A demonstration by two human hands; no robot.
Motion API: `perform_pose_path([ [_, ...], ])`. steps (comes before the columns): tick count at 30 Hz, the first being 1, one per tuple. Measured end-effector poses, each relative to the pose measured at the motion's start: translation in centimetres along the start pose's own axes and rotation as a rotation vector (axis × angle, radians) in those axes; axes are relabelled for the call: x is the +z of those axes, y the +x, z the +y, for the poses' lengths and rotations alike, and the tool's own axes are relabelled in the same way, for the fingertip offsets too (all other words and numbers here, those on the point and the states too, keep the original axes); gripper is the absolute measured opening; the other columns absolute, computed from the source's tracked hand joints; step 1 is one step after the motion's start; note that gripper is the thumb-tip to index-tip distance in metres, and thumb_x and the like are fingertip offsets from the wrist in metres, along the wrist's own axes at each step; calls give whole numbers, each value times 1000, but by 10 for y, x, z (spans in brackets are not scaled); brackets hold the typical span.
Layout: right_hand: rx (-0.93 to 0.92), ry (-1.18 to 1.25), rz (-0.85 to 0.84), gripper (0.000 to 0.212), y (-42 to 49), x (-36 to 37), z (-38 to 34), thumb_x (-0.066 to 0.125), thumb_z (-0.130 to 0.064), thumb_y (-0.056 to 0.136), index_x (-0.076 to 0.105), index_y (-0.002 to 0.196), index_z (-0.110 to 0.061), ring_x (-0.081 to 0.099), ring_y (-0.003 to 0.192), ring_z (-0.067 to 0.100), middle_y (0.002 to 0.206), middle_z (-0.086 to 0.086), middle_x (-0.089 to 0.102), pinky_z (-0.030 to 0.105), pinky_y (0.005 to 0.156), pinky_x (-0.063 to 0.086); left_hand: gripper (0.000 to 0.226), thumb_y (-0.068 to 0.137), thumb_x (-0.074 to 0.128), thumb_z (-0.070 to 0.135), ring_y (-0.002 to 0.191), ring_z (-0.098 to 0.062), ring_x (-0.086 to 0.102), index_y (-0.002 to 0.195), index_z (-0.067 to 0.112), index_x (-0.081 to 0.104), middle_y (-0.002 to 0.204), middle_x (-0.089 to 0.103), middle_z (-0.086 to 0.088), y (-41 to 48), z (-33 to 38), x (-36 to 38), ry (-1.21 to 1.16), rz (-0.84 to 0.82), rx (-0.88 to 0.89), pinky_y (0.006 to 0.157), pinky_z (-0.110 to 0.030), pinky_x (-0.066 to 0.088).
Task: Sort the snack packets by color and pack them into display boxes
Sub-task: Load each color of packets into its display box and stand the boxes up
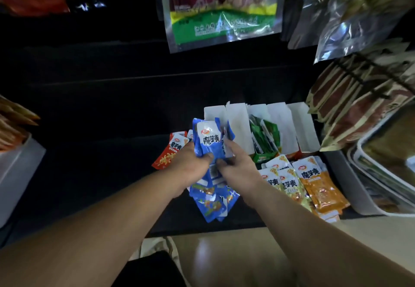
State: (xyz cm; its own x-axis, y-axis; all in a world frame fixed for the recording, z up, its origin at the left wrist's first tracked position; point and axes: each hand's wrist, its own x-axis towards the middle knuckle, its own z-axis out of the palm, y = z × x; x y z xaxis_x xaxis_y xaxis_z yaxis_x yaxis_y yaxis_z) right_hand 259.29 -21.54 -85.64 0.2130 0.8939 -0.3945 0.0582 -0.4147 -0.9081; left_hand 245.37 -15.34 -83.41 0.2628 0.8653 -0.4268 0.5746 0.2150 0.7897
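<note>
Seems midway through sorting the blues, with a bundle of blue packets (210, 143) clenched in the left hand (190, 170) and pinched at its side by the right hand (239, 170), raised just before the white display boxes (238, 125), near the green packets (267, 138) already boxed. Probably calls next for squaring the bundle and sliding it upright into a box of its own, then fetching the loose blue packets (211, 206) underneath. Takes place on a dark shelf (101, 152) with a red packet (169, 155) and orange packets (318, 185) alongside, hanging bags (222, 6) above and pale floor (235, 255) below.
</note>
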Motion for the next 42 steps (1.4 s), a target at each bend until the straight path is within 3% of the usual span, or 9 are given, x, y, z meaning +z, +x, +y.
perform_pose_path([
  [5, 36, -202, 24, 29, 31, -1, -7, 57, -19, 99, 52, 122, -35, 73, 86, 18, 103, 1, 71, 32, 71, 63, 25, 97, 59, 39, 99, -18, 69, 119, 29, 67, 112, 72, 5, 36, 6, 6, 86, -22, -38, 92, -37, 56],
  [8, 17, -287, 2, 59, 48, -3, 3, 52, -36, 78, 55, 137, -41, 74, 93, 24, 127, 3, 63, 43, 80, 65, 23, 98, 57, 35, 101, -22, 69, 113, 24, 71, 109, 73, 0, 43, 5, 13, 100, -61, -18, 96, -47, 56],
  [12, 11, -239, 44, 49, 62, -11, 13, 58, -45, 78, 59, 127, -46, 74, 92, 26, 127, 6, 59, 44, 83, 64, 15, 99, 62, 28, 97, -20, 69, 113, 23, 67, 107, 73, -1, 56, 11, 17, 22, 29, 19, 93, -44, 57],
  [18, 33, -5, 73, 19, 60, -18, -7, 68, -12, 96, 70, 114, -19, 77, 83, 21, 98, 2, 74, 42, 82, 65, 19, 92, 68, 11, 76, -26, 78, 108, 21, 72, 92, 79, -3, 58, 23, 18, -217, 42, 15, 72, -42, 66],
  [21, -6, -7, 79, 32, 58, -21, -13, 66, -12, 96, 69, 127, -18, 74, 86, 8, 105, -4, 74, 24, 81, 61, 18, 92, 70, 18, 85, -26, 78, 109, 22, 73, 96, 79, -3, 59, 26, 18, -324, 65, 32, 77, -42, 65],
  [27, -6, 91, 87, 33, 59, -23, -16, 63, -2, 92, 73, 111, -27, 70, 98, 18, 102, -2, 73, 32, 93, 57, 29, 95, 68, 12, 97, -15, 76, 118, 29, 70, 109, 78, 3, 57, 19, 20, -421, -36, 103, 77, -28, 62],
  [32, -6, -94, -36, 56, 57, -24, -4, 56, 3, 79, 71, 124, -27, 71, 102, 21, 104, 0, 77, 35, 89, 58, 37, 97, 69, 27, 102, -9, 73, 130, 41, 65, 115, 76, 12, 55, -2, 26, -296, -122, 71, 84, -36, 62],
  [37, -36, -124, -34, 76, 58, -27, -3, 54, 4, 73, 61, 137, -35, 71, 104, 19, 100, -6, 77, 34, 90, 56, 40, 92, 71, 20, 107, -10, 69, 95, 60, 64, 108, 74, 17, 50, -6, 36, -261, -93, 85, 91, -41, 60],
  [42, -56, -114, -52, 83, 62, -26, -1, 50, 4, 76, 54, 142, -46, 68, 108, 15, 113, -19, 72, 32, 91, 56, 24, 96, 70, 16, 96, -5, 70, 116, 29, 71, 106, 76, 9, 62, -19, 35, -167, 53, 131, 78, -14, 53],
])
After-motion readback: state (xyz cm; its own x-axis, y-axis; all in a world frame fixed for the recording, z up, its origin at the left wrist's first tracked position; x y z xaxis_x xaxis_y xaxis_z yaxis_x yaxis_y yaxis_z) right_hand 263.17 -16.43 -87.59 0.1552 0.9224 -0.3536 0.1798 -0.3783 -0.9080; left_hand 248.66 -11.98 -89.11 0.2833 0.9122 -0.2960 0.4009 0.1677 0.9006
